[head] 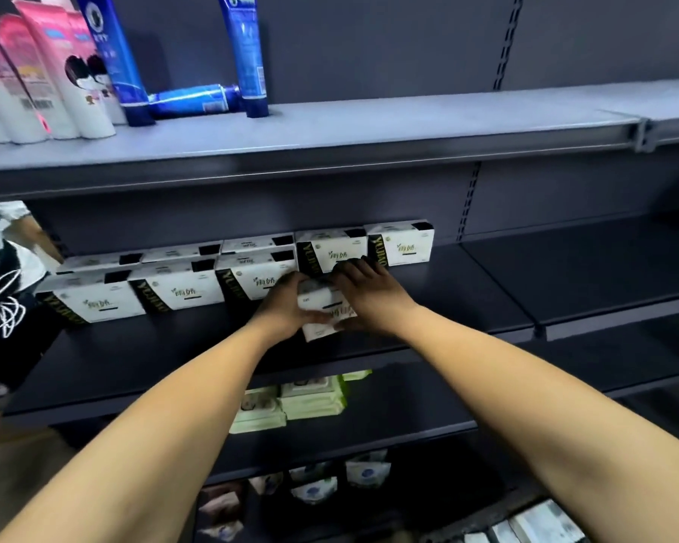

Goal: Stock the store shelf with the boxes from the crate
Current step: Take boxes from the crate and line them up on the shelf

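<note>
A white box with black trim is held between my left hand and my right hand above the dark middle shelf. It sits just in front of a row of matching white-and-black boxes lined along the back of that shelf, two deep on the left. The rightmost box stands behind my right hand. More white boxes show at the bottom right, where the crate itself cannot be made out.
The upper shelf carries pink and white tubes and blue tubes at its left. Green-white packs lie on the shelf below, pouches lower still. Another person stands at the left edge.
</note>
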Demonstrator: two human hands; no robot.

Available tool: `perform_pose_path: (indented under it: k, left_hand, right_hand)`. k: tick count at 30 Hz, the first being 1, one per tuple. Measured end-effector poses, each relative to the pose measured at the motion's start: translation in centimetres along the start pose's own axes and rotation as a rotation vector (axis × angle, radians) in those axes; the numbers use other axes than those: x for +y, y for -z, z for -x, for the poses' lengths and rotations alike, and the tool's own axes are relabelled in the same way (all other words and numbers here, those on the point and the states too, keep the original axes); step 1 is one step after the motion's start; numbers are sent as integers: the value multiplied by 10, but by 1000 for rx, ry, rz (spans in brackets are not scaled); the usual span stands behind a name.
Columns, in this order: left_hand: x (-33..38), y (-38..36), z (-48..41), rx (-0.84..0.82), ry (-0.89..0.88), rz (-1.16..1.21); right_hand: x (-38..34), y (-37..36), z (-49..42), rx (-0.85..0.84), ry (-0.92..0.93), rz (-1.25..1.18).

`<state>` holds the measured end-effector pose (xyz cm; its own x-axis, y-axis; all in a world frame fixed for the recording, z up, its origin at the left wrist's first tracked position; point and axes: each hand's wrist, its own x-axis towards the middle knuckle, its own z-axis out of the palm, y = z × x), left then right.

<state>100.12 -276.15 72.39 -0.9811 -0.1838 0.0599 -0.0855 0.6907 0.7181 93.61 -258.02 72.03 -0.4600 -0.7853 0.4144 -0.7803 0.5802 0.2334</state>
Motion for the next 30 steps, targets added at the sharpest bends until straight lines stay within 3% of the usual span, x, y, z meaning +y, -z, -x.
perform_pose_path:
  k: [3, 6, 8, 10, 13, 16, 19, 21, 23, 25, 27, 30]
  left_hand:
    - [3, 2, -3, -32, -23, 4]
    - [2, 6, -8, 19, -28, -11]
    - [1, 10, -10, 89, -25, 4]
    - [2, 9, -9, 130, 19, -80]
    - [4, -3, -4, 15, 14, -51]
    - [-13, -26, -15, -64, -14, 122]
    - [-9, -24, -20, 23, -35, 147]
    - [4, -15, -17, 102, -27, 103]
    - [5, -11, -22, 101, -68, -10]
    - [6, -10, -28, 75, -129, -146]
    - [11, -10, -31, 38, -173, -184]
    - [18, -10, -34, 24, -183, -206]
  right_hand:
    - [1, 18, -20, -243, -27, -51]
    - [0, 25, -31, -328, -109, -66]
    - [-4, 23, -32, -268, -245, -175]
    - [-5, 18, -30, -199, -512, -396]
    - [-11, 12, -28, -57, -919, -843]
    - [-16, 9, -24, 78, -1027, -1085]
    - [-14, 5, -17, 173, -1000, -1115]
    - [-6, 4, -9, 239, -923, -911]
    - [4, 4, 1, 143, -761, -408]
    - [10, 12, 6, 14, -459, -19]
    - [13, 17, 4, -104, -238, 91]
    - [12, 18, -10, -262, -250, 97]
